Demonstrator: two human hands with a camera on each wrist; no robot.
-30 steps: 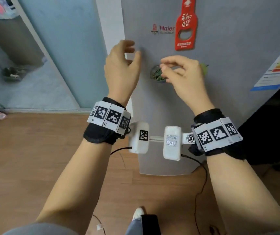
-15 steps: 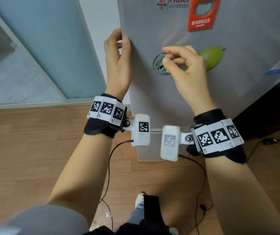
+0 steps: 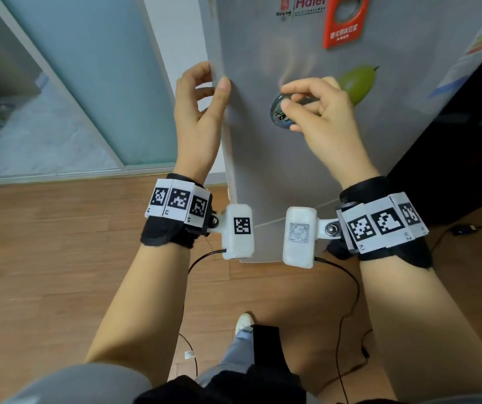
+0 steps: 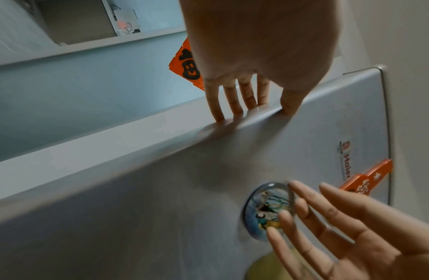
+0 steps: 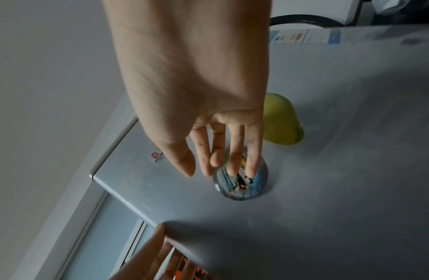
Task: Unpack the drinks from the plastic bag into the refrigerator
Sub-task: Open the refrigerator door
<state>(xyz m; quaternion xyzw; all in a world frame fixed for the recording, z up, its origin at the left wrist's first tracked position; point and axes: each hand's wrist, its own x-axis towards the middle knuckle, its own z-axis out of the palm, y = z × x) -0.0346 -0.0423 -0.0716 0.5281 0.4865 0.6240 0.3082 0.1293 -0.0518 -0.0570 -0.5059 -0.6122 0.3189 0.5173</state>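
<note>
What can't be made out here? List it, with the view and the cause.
- Inside of the refrigerator: every view, door shut.
- Plastic bag and drinks: in no view.
- Left hand fingertips: head view, behind the door edge.
- Round magnet picture: blurred, partly behind the right hand.

The head camera looks forward and down from above at the refrigerator door [image 3: 306, 158], the wooden floor [image 3: 44, 258] and both forearms. The left wrist camera, close to the door, faces along the left hand [image 4: 256, 47] toward the door's edge. The right wrist camera, equally close, faces along the right hand [image 5: 196, 85] at the door's front. All 3 views share the round glass magnet [image 3: 281, 115] [image 4: 268, 210] [image 5: 242, 181] and green magnet [image 3: 357, 83] [image 5: 280, 121].
</note>
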